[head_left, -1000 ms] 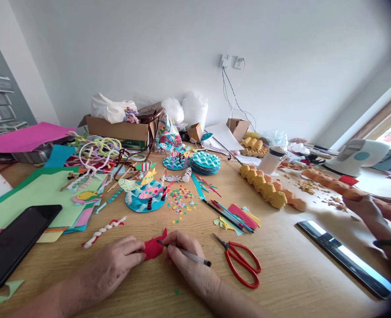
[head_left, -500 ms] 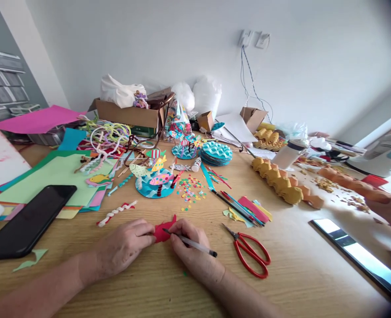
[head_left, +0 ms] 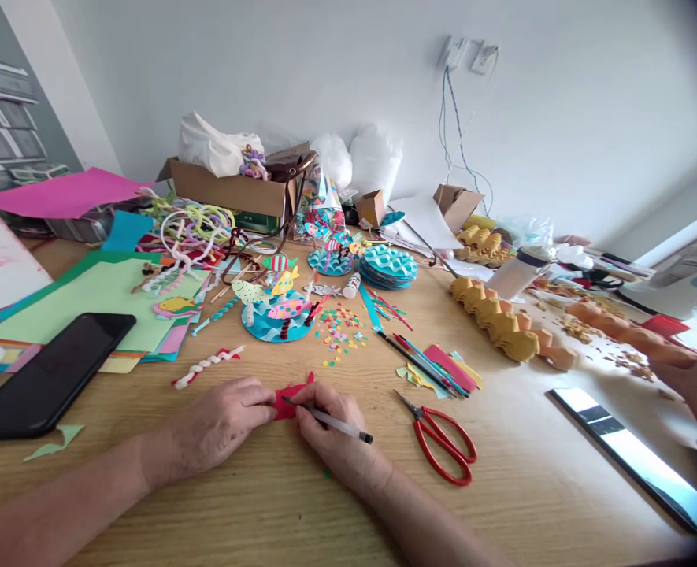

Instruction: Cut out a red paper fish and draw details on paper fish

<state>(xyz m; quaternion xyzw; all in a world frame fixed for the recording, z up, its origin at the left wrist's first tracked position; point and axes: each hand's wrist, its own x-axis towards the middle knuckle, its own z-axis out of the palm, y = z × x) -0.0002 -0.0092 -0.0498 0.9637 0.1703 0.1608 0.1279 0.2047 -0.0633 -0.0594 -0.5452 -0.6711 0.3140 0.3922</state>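
Here, the left hand (head_left: pixel 221 425) has its grip closed on the left end of a red paper piece (head_left: pixel 283 408), which lies between both grips, low over the desk (head_left: pixel 253 512). The right hand (head_left: pixel 337 455) grips a pen (head_left: pixel 348 429), its tip aimed leftward at the paper; actual contact is too small to tell. The paper's long axis appears to slant from the left grip away toward the right, its point showing beyond the right grip's fingers. Red-handled scissors (head_left: pixel 444 444) rest to the right of the right grip, apart from it.
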